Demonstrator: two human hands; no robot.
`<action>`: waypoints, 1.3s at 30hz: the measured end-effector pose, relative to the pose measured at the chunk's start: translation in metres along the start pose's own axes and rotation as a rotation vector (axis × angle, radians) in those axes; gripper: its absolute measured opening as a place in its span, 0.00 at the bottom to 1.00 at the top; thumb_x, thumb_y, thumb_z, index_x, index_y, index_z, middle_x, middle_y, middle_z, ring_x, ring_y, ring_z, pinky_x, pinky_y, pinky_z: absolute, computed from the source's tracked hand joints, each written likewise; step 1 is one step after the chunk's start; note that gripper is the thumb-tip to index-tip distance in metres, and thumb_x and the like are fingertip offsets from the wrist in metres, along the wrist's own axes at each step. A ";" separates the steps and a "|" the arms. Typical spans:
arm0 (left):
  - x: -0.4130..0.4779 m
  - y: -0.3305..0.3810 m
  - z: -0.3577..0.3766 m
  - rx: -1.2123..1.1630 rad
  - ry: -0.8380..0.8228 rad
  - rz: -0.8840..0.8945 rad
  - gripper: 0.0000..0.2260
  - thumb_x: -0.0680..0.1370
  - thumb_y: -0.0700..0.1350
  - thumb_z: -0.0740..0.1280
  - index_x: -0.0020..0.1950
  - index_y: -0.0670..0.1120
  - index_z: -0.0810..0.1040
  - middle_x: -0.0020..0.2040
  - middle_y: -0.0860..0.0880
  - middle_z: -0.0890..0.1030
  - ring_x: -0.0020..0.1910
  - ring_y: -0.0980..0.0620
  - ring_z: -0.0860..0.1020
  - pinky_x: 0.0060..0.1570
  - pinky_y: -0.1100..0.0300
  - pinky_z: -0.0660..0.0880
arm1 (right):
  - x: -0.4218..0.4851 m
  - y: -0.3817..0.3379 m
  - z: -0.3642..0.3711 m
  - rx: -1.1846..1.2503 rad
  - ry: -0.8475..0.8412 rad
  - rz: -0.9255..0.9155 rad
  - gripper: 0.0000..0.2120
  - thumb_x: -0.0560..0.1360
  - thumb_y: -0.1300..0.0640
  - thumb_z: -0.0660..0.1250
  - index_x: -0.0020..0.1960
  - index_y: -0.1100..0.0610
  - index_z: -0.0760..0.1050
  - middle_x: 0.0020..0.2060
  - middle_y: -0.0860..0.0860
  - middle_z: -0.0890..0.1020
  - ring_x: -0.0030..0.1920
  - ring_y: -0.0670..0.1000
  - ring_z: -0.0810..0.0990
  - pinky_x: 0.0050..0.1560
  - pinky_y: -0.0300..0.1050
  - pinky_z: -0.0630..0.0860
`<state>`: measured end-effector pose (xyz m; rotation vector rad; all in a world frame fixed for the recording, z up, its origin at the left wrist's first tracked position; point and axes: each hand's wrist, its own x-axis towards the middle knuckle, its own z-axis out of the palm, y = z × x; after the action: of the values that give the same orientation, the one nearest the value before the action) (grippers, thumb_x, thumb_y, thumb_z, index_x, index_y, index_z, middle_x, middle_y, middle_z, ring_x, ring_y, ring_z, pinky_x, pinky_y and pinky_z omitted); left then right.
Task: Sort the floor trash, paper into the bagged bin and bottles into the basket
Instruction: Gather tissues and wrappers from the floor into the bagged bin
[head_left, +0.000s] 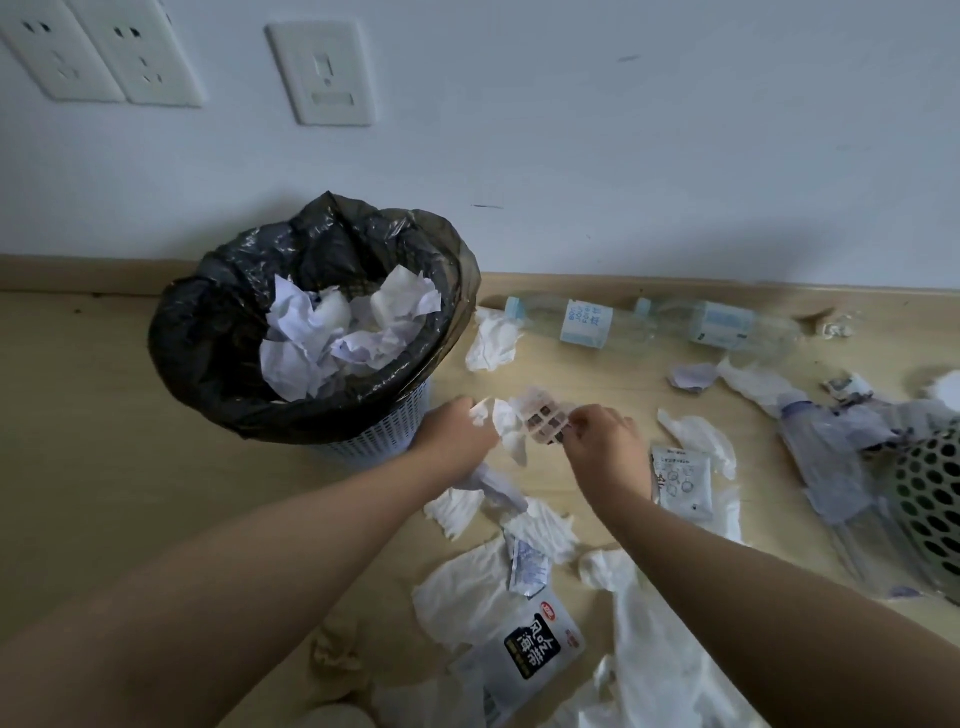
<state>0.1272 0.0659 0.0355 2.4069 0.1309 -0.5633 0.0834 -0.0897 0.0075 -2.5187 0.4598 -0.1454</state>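
Head view: crumpled white paper (501, 423) is clenched in the left grip (457, 434), fingers curled round it, low over the floor (104, 415) just beside the bagged bin (208, 322). The right grip (605, 447) pinches a clear blister sheet (545, 423) that touches the paper. Crumpled sheets (311, 338) fill the bin. A clear bottle (582, 325) and a second bottle (722, 325) lie along the skirting. Flattened bottles (831, 457) lie against the perforated basket (930, 499) at the right edge. Tissues (467, 597), a small white packet (683, 480) and a printed packet (530, 649) litter the near floor.
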 end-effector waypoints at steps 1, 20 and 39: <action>0.000 0.005 0.000 -0.038 0.010 0.014 0.10 0.75 0.46 0.62 0.56 0.47 0.72 0.42 0.50 0.74 0.35 0.55 0.70 0.29 0.61 0.63 | 0.003 -0.008 -0.004 -0.008 0.006 -0.078 0.08 0.75 0.59 0.64 0.52 0.58 0.78 0.49 0.54 0.81 0.50 0.56 0.75 0.45 0.47 0.70; -0.003 0.118 -0.113 -0.950 0.338 0.006 0.08 0.76 0.40 0.62 0.54 0.41 0.74 0.38 0.47 0.74 0.34 0.49 0.73 0.34 0.61 0.70 | 0.046 -0.156 -0.110 1.315 -0.325 0.346 0.10 0.78 0.63 0.56 0.56 0.61 0.73 0.50 0.64 0.77 0.47 0.60 0.77 0.38 0.45 0.77; 0.015 0.021 -0.154 -1.042 0.436 -0.282 0.13 0.75 0.43 0.63 0.57 0.38 0.75 0.50 0.40 0.79 0.47 0.44 0.75 0.49 0.55 0.73 | 0.025 -0.204 -0.045 1.016 -0.403 0.248 0.17 0.74 0.69 0.60 0.60 0.58 0.73 0.46 0.55 0.78 0.36 0.52 0.79 0.37 0.42 0.81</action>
<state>0.2013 0.1443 0.1481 1.4425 0.7549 -0.0205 0.1575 0.0368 0.1580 -1.4305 0.3865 0.1855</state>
